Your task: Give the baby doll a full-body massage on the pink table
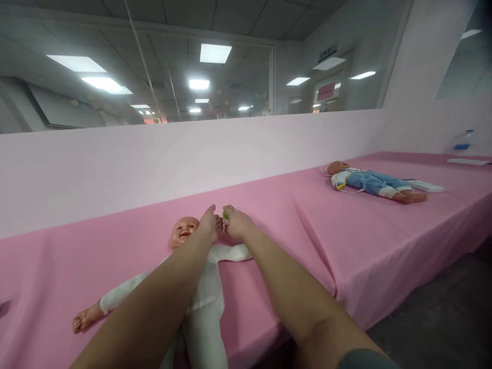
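Observation:
A baby doll [205,287] in a white suit lies on its back on the pink-covered table, face up, arms spread wide. Beside its head, my left hand [212,224] is over the doll's shoulder with the thumb raised apart from loosely bent fingers; nothing shows in it. Just to the right, my right hand [239,224] pinches a small green object [225,216], whose kind is too small to make out. The two hands almost meet. My forearms cover part of the doll's chest and one of its arms.
A second doll [369,180] in blue overalls lies farther right, with a white cord and a white flat device [425,186] near its legs. A bottle [464,141] stands at the far right. The pink cloth [269,205] meets a white wall below a window.

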Tool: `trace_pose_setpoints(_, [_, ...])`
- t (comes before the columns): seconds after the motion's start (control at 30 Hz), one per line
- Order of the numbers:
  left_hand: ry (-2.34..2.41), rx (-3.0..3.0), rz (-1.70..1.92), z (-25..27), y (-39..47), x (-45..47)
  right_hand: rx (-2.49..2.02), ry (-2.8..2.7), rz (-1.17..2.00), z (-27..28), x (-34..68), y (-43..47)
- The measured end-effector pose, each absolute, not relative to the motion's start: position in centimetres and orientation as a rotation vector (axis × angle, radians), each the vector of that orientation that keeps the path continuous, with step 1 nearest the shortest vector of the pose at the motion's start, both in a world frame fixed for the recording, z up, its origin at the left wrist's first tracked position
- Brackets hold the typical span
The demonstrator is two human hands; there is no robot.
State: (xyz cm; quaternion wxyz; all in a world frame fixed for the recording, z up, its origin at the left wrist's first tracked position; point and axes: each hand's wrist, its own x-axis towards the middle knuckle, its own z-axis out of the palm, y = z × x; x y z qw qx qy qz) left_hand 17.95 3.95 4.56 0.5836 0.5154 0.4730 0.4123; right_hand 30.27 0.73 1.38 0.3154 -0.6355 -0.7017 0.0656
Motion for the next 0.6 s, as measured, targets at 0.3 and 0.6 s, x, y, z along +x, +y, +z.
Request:
trace_pose_setpoints(0.3, [0.814,1.063,0.926,8.1,-2.6,8.7,-1.621,-1.839,0.22,2.1,30.1,0.4])
trace_pose_setpoints(0.6, [0.775,0.738,1.086,7.4,-5.9,0.7,-0.918,-2.245,-0.131,6.0,20.0,-6.0])
